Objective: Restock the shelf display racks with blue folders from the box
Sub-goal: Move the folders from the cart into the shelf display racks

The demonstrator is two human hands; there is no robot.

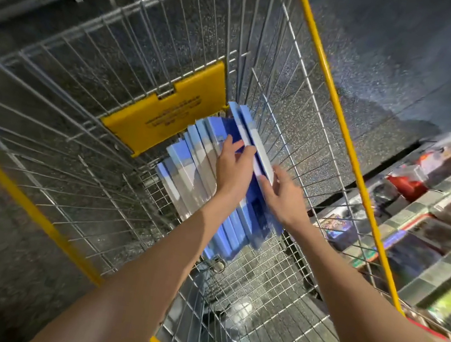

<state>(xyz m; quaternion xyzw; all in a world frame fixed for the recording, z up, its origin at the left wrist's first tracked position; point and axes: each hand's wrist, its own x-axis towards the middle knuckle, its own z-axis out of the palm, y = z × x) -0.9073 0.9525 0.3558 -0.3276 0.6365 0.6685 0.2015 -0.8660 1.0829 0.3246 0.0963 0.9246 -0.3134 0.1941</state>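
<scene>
A: Quick status pls, how far along w/ the restock?

B: Early, I'd say. The blue folders (190, 166) stand on edge in a row at the far end of a wire cart (83, 112), just beside the yellow flap (165, 117). No box in view, so the cart seems to be the supply.

A: Any on the racks yet?

B: Can't see any. The shelf (440, 205) is off to the right, blurred and packed w/ mixed goods. No blue folders show there, and I can't make out the racks themselves.

A: And the hands?

B: Both are down in the cart. A raised pair (248, 129) of folders sticks up above the others at the right end of the row, close to the cart's right wall. The left hand (233, 169) is on the pair's left side, fingers a bit apart, tips touching its edge. Too much blur to tell if they clamp it. The right hand (286, 199) is on the pair's right side, fingers straight and close together, laid flat against it, not curled round.

A: So which step is this?

B: Prob. the pick-up, i.e. the pair pressed btw. the two hands and about to be lifted. That's a judgement, not something seen.

A: What's left?

B: Nearly everything: get this pair out, take it right to the shelf, slot it in, then repeat for the many folders left in the cart
</scene>
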